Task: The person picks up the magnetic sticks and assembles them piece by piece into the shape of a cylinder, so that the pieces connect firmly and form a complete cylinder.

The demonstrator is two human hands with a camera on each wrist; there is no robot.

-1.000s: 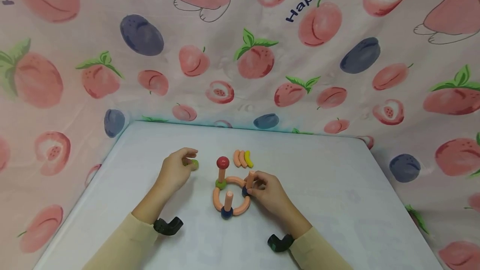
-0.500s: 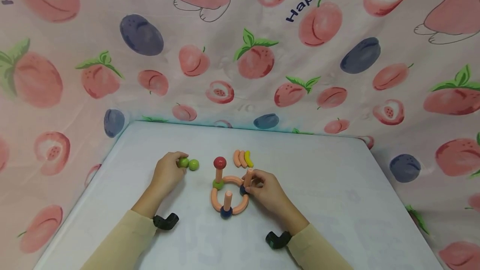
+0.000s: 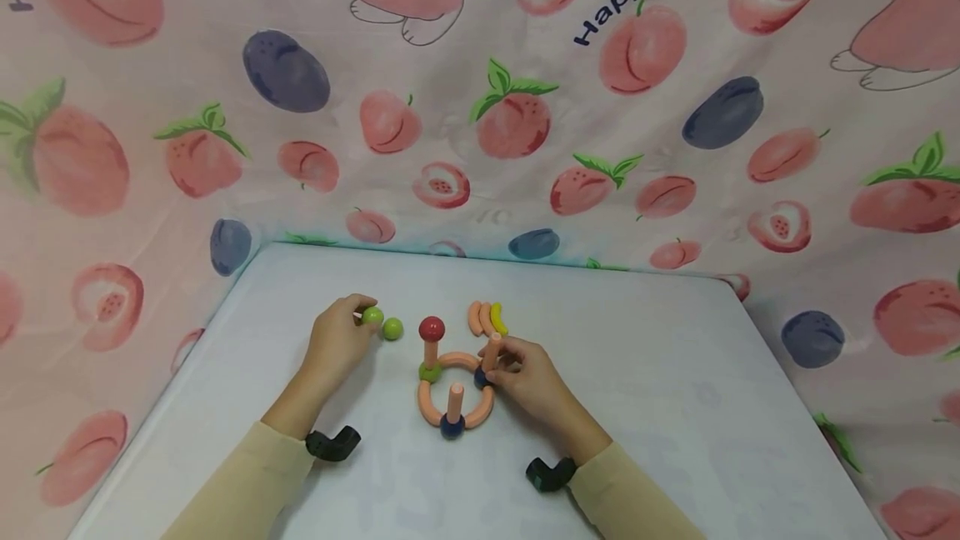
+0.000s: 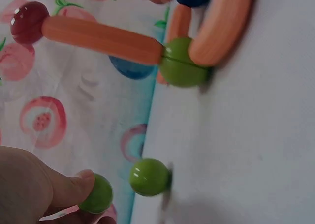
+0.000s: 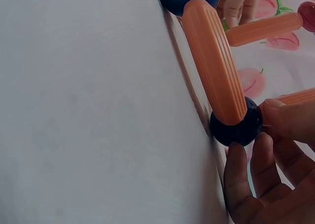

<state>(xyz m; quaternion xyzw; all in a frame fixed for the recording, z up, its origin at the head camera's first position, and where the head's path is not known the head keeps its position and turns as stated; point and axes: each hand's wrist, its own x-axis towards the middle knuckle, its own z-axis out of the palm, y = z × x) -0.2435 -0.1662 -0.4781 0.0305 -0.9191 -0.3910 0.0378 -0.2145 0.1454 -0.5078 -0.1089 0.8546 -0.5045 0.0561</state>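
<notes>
My left hand [image 3: 340, 343] pinches a glossy green ball [image 3: 372, 316] between thumb and fingers. Beside it on the table sits a second green ball [image 3: 392, 329], just apart in the left wrist view. To the right stands a toy frame: curved orange rods [image 3: 427, 404] joined in a ring by a green ball [image 3: 430, 371] and two dark blue balls [image 3: 452, 427]. Upright orange rods rise from these joints, one capped by a red ball [image 3: 432, 328]. My right hand [image 3: 536, 373] grips the right-hand upright rod [image 5: 295, 97] low down, its fingertips against the blue ball [image 5: 237, 123] there.
Behind the ring lie two curved orange pieces [image 3: 480, 318] and a curved yellow piece [image 3: 498, 319], side by side on the white table [image 3: 660, 407]. A fruit-print cloth [image 3: 450, 123] hangs behind. Black devices [image 3: 333, 444] are strapped at both wrists.
My left hand drew back to the left, uncovering both green balls, and now has one moved slightly away from the other. The toy frame and my right hand slid a little left.
</notes>
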